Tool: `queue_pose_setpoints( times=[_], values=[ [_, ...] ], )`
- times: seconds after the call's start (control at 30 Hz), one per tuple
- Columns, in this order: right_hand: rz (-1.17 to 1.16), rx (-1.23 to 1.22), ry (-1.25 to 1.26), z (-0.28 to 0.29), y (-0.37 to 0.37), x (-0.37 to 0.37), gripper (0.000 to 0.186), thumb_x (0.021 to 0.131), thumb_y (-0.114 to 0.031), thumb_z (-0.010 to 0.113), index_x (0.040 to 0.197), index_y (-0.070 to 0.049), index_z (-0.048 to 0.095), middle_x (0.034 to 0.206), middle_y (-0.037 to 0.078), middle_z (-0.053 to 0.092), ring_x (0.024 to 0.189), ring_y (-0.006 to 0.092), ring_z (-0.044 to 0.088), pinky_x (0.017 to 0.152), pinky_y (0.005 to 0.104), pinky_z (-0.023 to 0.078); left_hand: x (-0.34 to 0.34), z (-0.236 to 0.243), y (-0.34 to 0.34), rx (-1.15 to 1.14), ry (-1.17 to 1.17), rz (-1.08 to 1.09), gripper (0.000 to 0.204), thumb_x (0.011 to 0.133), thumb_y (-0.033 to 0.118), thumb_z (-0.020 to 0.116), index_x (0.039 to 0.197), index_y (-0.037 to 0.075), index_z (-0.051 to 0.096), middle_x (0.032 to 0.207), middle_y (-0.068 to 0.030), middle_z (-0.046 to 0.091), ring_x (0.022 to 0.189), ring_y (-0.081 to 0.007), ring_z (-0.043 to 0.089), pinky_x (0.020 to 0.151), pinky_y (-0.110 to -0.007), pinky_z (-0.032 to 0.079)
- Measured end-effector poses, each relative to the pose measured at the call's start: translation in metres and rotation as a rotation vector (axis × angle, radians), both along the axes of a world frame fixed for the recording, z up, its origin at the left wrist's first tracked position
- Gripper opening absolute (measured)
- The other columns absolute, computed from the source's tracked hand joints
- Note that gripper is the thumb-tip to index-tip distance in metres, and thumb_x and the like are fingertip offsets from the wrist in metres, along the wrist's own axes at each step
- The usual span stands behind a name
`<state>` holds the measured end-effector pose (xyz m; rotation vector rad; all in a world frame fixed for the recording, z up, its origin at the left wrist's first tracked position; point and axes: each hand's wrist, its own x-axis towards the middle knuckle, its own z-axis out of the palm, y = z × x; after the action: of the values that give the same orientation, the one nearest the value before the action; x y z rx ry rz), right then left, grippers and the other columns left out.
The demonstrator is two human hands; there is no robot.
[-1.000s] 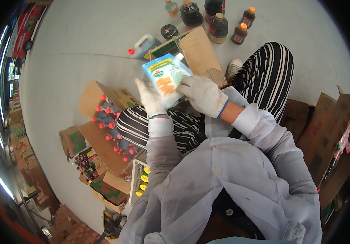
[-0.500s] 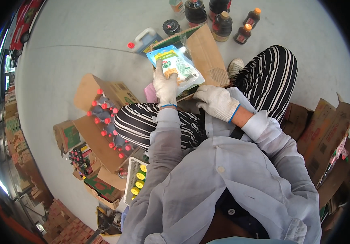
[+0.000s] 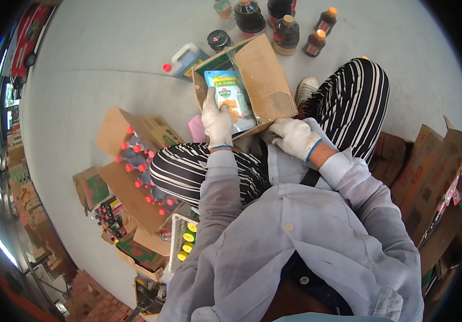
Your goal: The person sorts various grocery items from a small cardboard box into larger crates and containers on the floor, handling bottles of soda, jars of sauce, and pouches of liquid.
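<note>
A cardboard box (image 3: 267, 70) with its flap folded out stands just beyond my knees. My left hand (image 3: 217, 119), in a white knitted glove, grips the near left edge of a flat blue and white pouch (image 3: 233, 102), thumb on top. The pouch lies inside the box opening, framed by the walls. My gloved right hand (image 3: 293, 138) rests curled at the near right corner of the box; its fingertips are partly hidden, and what they hold cannot be made out.
Dark sauce bottles (image 3: 286, 36) and a blue jug with a red cap (image 3: 185, 60) stand beyond the box. To the left, an open carton (image 3: 129, 188) holds several red-capped bottles, beside a white crate (image 3: 176, 236) with yellow lids. Flattened cartons (image 3: 421, 182) lean at the right.
My left hand has lowered the pouch from above the box down into its opening. My right hand has shifted slightly to the right and down.
</note>
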<state>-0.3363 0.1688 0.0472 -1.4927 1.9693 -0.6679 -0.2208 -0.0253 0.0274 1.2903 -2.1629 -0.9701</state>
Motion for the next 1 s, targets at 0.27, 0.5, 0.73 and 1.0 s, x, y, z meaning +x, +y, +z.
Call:
queue_pose_setpoints(
  times=[0.27, 0.5, 0.73, 1.0],
  values=[
    [0.015, 0.243, 0.006, -0.001, -0.003, -0.004, 0.028, 0.079, -0.029, 0.059, 0.100, -0.012, 0.067, 0.101, 0.012, 0.067, 0.095, 0.0323, 0.064, 0.083, 0.0437, 0.051, 0.002, -0.058, -0.013, 0.025, -0.427, -0.376, 0.056, 0.083, 0.037, 0.063, 0.128, 0.005, 0.055, 0.118, -0.0226, 0.061, 0.107, -0.0348, 0.060, 0.092, -0.042, 0.046],
    [-0.213, -0.071, 0.068, 0.072, 0.023, -0.029, 0.030, 0.082, -0.029, 0.062, 0.105, -0.010, 0.065, 0.101, 0.011, 0.063, 0.095, 0.0308, 0.063, 0.081, 0.0422, 0.051, -0.017, -0.095, -0.012, 0.306, -0.622, -0.548, 0.034, 0.083, 0.024, 0.057, 0.098, -0.006, 0.064, 0.089, -0.0246, 0.067, 0.081, -0.0327, 0.066, 0.071, -0.041, 0.050],
    [-0.452, -0.524, 0.440, 0.232, 0.081, -0.081, 0.026, 0.082, -0.026, 0.064, 0.103, -0.011, 0.064, 0.104, 0.012, 0.061, 0.097, 0.0278, 0.062, 0.079, 0.0393, 0.053, -0.010, -0.097, -0.023, 0.187, -0.748, -0.575, 0.034, 0.083, 0.024, 0.057, 0.098, -0.005, 0.064, 0.090, -0.0239, 0.067, 0.082, -0.0326, 0.066, 0.071, -0.041, 0.050],
    [-1.368, 0.209, 0.884, 0.293, 0.360, -0.134, 0.058, 0.076, -0.033, 0.068, 0.124, -0.002, 0.057, 0.108, 0.022, 0.064, 0.094, 0.0299, 0.064, 0.081, 0.0344, 0.051, -0.013, -0.089, -0.026, 0.084, -0.852, -0.646, 0.033, 0.084, 0.024, 0.057, 0.098, -0.004, 0.065, 0.091, -0.0231, 0.067, 0.083, -0.0326, 0.066, 0.072, -0.041, 0.051]
  ],
)
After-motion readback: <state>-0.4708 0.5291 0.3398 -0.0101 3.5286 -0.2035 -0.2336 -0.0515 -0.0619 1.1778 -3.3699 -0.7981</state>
